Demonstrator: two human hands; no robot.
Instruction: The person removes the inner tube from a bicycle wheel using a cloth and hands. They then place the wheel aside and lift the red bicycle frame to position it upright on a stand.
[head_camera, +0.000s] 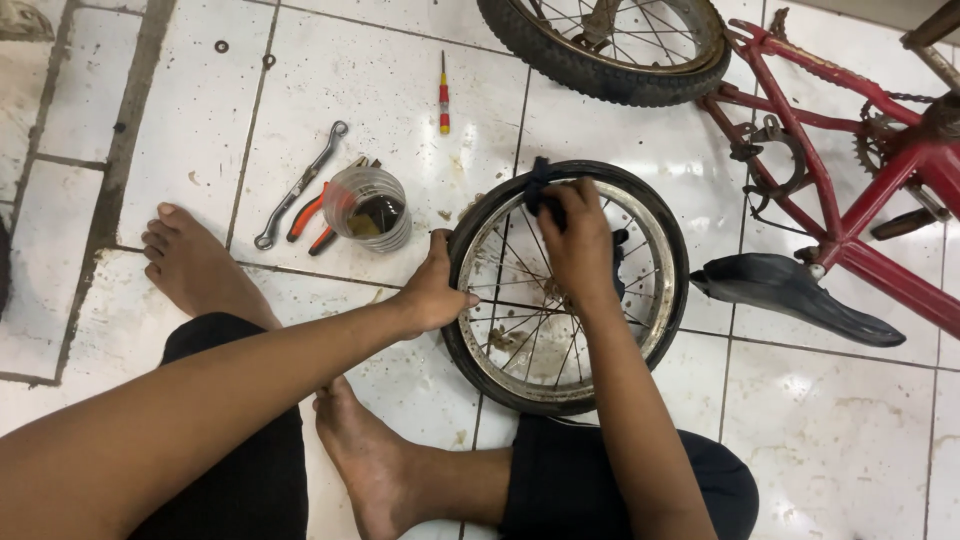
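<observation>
Bare feet on tile floor. Small wheel off red bike, flat on floor between knees. Left hand grips rim – right hand pinches dark rag on tyre. Wiping looks part done.

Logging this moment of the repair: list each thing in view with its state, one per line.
Small wheel: upright on the floor, tyre on.
Left hand: gripping its rim.
Right hand: pressing a dark cloth on the wheel.
Red bicycle: upside down.
Plastic jar: open.
Wrench: lying flat.
</observation>
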